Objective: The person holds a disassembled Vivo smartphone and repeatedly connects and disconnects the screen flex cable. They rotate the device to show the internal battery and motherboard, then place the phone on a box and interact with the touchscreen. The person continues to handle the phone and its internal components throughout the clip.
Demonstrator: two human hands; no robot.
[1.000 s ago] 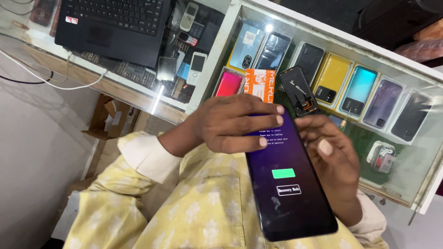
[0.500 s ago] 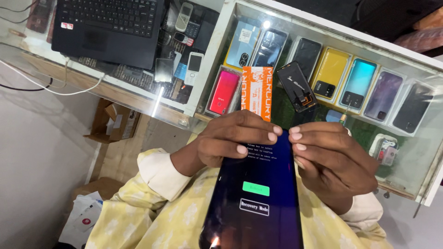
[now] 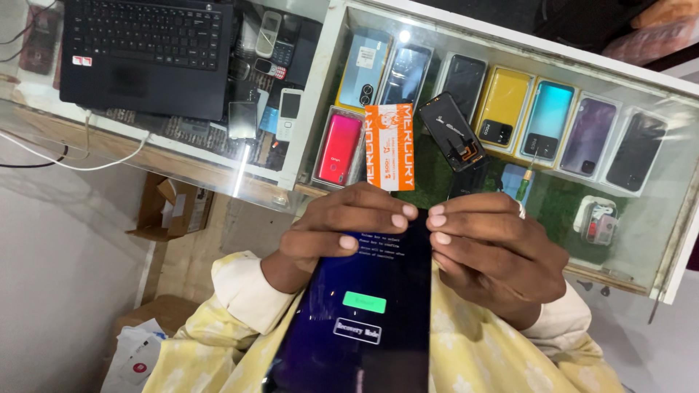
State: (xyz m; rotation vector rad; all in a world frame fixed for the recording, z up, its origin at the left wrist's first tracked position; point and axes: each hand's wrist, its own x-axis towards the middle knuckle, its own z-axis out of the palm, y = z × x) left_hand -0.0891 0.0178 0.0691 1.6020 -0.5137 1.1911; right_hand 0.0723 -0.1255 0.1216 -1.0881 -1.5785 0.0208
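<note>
I hold a dark smartphone (image 3: pixel 360 320) upright in front of me, its screen lit with a green button and a white-outlined box. My left hand (image 3: pixel 342 225) grips its top left edge, thumb on the screen. My right hand (image 3: pixel 495 255) grips the top right edge, its fingertips meeting the left ones at the phone's top. Both sleeves are pale yellow with a floral print.
A glass display counter (image 3: pixel 655 240) holds several phones in coloured cases, an orange-and-white box (image 3: pixel 389 145) and a small black device (image 3: pixel 451 131). A black laptop (image 3: pixel 145 54) sits at the top left with a white cable (image 3: pixel 87 156). Cardboard boxes (image 3: pixel 171 207) lie below.
The phone has swung from tilted right to nearly straight and moved lower left. My right hand came from behind its right side up to the top edge, fingertips meeting the left hand's.
</note>
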